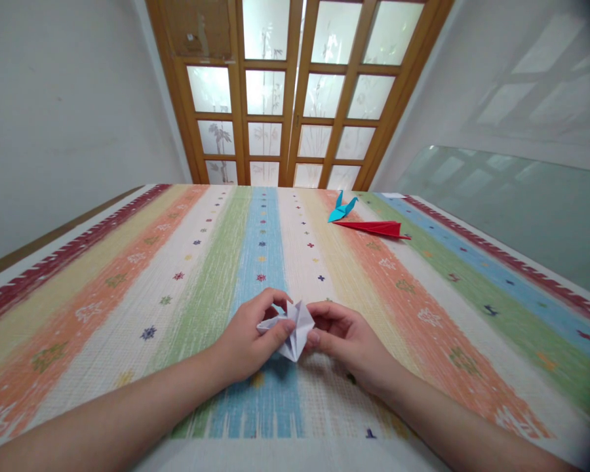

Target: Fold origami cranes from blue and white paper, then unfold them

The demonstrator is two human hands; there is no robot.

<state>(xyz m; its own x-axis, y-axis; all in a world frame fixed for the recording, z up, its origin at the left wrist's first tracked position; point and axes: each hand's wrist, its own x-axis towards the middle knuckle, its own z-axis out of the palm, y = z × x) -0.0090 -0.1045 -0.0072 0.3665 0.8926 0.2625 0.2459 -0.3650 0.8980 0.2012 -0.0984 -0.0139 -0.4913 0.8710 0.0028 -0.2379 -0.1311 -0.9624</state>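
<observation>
A partly folded piece of white paper [295,330] sits between both hands, just above the striped tablecloth [177,288]. My left hand [248,337] pinches its left flap with thumb and fingers. On the other side, my right hand [347,337] grips the paper's right edge, fingers curled. The paper shows several creases and a point aimed down towards me.
A blue folded paper crane [342,208] and a red folded paper shape [373,227] lie at the far right of the table. Behind the table stands a wooden door with frosted glass panes [295,98]. A glass sheet [511,203] leans at the right wall.
</observation>
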